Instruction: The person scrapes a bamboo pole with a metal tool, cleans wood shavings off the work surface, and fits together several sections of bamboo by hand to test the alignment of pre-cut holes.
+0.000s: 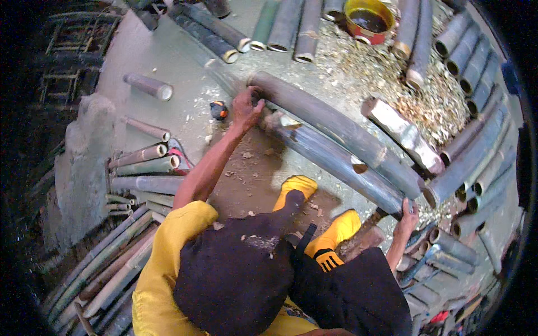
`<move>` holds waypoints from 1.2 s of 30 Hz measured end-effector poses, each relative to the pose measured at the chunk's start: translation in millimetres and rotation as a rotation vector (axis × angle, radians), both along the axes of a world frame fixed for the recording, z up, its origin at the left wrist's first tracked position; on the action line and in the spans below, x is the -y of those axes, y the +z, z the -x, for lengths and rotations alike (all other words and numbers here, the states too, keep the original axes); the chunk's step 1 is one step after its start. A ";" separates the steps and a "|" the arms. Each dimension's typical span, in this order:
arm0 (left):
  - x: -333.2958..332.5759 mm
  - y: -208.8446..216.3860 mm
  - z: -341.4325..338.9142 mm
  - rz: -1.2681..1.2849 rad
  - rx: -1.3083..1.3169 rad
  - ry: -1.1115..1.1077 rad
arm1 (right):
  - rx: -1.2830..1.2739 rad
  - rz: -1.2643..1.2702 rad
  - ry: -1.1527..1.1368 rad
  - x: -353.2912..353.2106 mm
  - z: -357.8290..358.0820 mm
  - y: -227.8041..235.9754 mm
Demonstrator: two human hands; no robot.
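Observation:
Two long bamboo tubes lie side by side, slanting down to the right in front of me. My left hand (pixel 247 109) has its fingers curled at the left end of the farther, brownish-grey tube (pixel 336 126). The nearer, darker tube (pixel 336 157) has holes cut in its upper side, and its left end is blurred. Around that tube's right end my right hand (pixel 407 217) is closed, fingertips showing past the edge. A small black and orange tool (pixel 218 110), maybe a tape measure, sits on the floor left of my left hand.
A pale, rough block (pixel 403 134) lies beyond the tubes, beside a heap of wood chips (pixel 431 106). Farther back stands a yellow and red tub (pixel 370 35). Cut bamboo (pixel 143 168) is piled left, right and far. My yellow shoes (pixel 297 187) are close to the nearer tube.

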State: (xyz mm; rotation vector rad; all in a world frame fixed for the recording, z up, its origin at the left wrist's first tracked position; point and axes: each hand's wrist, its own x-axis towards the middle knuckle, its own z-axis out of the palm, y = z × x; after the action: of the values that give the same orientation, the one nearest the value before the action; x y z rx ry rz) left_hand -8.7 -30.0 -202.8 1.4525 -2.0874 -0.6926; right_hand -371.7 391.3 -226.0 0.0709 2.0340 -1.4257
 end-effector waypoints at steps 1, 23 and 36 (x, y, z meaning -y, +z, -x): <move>3.5 0.0 -9.2 0.151 0.153 -0.142 | 0.016 0.035 -0.012 -0.7 0.1 1.5; 30.3 12.2 -60.9 0.160 0.140 0.147 | 0.026 0.035 -0.037 7.1 -2.6 -3.5; -2.6 15.2 151.9 -0.265 0.664 -1.141 | -0.135 -0.279 -0.025 2.8 3.4 -7.5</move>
State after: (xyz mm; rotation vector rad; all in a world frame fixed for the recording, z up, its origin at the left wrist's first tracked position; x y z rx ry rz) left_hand -160.6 -27.5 -187.5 0.4515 -3.4636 -0.9755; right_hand -375.1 388.5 -233.5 0.1208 2.3404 -1.1794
